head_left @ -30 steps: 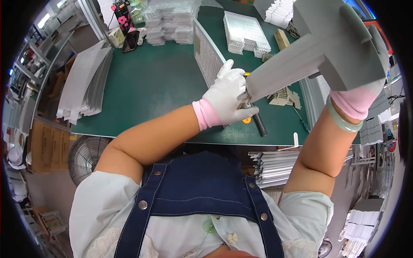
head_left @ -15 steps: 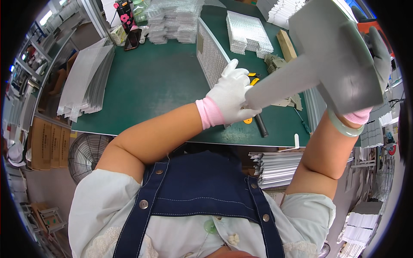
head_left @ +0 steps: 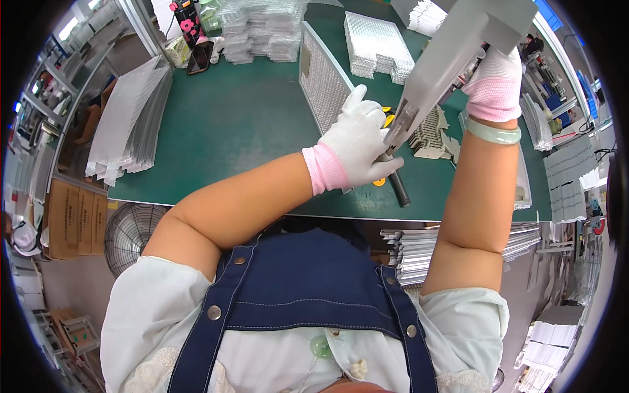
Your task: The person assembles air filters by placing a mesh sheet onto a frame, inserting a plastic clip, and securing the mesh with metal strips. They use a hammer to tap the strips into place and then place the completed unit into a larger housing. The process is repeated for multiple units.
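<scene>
On the green mat point(head_left: 223, 131) in front of me, a meshed metal filter panel point(head_left: 324, 82) stands on edge just left of my left hand, and beyond it lie stacks of clear plastic trays point(head_left: 262, 29) and a ribbed white stack point(head_left: 379, 42). A fanned pile of grey sheets point(head_left: 128, 124) sits far to the left, hanging over the mat's edge. Grey cardboard cut-outs point(head_left: 432, 131) lie on the mat between my two arms, and a black handle point(head_left: 398, 190) pokes out near the mat's near edge, partly under my left hand. A floor fan point(head_left: 131, 232) stands below the table on the left, and stacked sheets point(head_left: 419, 245) show under the near edge on the right.

The long grey folded board point(head_left: 452, 56) I hold crosses in front of the cut-outs and hides much of what lies behind it; its upper end runs out of the top of the view. Something yellow beneath my left hand is mostly covered, and I cannot tell what it is.

My left hand point(head_left: 357, 147), in a white glove with a pink cuff, reaches forward with fingers curled, pinching the board's lower end. My right hand point(head_left: 495, 78), gloved the same, is raised high with the forearm upright and a pale green bangle point(head_left: 493, 131) at the wrist, closed on the board's upper part.
</scene>
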Tool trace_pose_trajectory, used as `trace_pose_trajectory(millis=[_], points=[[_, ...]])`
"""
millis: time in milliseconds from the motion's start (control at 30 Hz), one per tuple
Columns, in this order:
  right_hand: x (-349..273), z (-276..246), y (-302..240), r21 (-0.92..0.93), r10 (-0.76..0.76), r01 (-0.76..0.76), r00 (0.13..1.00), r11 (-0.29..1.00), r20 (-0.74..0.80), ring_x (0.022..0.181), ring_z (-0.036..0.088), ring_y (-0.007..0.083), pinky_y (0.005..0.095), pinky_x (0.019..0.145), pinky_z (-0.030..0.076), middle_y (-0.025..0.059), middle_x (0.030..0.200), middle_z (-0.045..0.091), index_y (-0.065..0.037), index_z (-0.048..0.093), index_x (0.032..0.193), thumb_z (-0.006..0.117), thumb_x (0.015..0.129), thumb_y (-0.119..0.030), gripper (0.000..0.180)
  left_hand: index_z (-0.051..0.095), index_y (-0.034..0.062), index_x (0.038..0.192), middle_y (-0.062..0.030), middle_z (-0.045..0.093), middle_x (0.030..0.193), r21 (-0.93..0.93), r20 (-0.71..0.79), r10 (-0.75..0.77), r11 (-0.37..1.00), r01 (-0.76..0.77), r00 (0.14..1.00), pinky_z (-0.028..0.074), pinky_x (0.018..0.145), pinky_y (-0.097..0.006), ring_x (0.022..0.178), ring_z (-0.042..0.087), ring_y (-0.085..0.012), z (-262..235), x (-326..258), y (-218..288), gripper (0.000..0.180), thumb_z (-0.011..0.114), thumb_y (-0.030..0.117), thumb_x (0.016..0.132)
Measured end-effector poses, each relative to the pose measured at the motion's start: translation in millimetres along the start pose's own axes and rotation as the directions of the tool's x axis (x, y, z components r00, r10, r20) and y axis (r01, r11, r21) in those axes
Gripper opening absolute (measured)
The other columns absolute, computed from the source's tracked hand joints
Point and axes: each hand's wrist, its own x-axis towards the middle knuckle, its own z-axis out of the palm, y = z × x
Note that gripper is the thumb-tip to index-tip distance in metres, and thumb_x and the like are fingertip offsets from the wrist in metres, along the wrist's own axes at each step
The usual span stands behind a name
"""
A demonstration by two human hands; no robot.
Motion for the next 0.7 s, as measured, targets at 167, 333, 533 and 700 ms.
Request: trace_pose_trajectory(millis=[167,333,533,700], points=[[-7,2,-2,-0.174,-0.045,0.05,0.998,0.984,0.033,0.101,0.062,0.0194,0.0333,0.085,0.054,0.0084,0.118,0.062,-0.002,0.053,0.131,0.053,0.103,-0.024,0.035,0.069,0.0045,0.086,-0.0189,0.058,0.088,0.018,-0.069,0.007,1.0,-0.006,0.998,0.024,0.113,-0.062,0.098,0.056,-0.0379,7,-3,-3,0.039,0.065,0.043,0.086],[-30,11,-3,-0.195,-0.175,0.203,0.973,0.96,0.15,0.103,0.064,0.0208,0.0348,0.086,0.055,0.0093,0.115,0.065,-0.001,0.058,0.126,0.049,0.105,-0.022,0.031,0.064,0.0032,0.108,-0.0186,0.059,0.108,-0.009,0.073,-0.036,0.999,0.036,0.997,0.036,0.102,-0.057,0.106,0.056,-0.039,-3,-8,0,0.042,0.067,0.039,0.086],[-53,15,-12,0.199,-0.153,0.069,0.88,0.978,0.449,0.101,0.065,0.0219,0.0333,0.086,0.054,0.0098,0.113,0.066,0.001,0.059,0.123,0.048,0.104,-0.019,0.03,0.066,0.0036,0.104,-0.0189,0.061,0.103,-0.132,0.097,-0.088,0.986,0.101,0.991,0.038,0.101,-0.054,0.102,0.058,-0.0371,6,-14,-1,0.045,0.068,0.043,0.084],[-79,71,-39,-0.079,-0.128,0.151,0.963,0.985,0.239,0.07,0.062,0.014,0.0275,0.057,0.049,0.0044,0.089,0.066,-0.002,0.063,0.112,0.06,0.098,-0.022,0.025,0.065,0.0146,0.122,-0.0172,0.056,0.13,-0.208,0.278,-0.167,0.951,0.229,0.946,0.034,0.11,-0.054,0.123,0.05,-0.0422,-17,-14,5,0.049,0.067,0.046,0.083]])
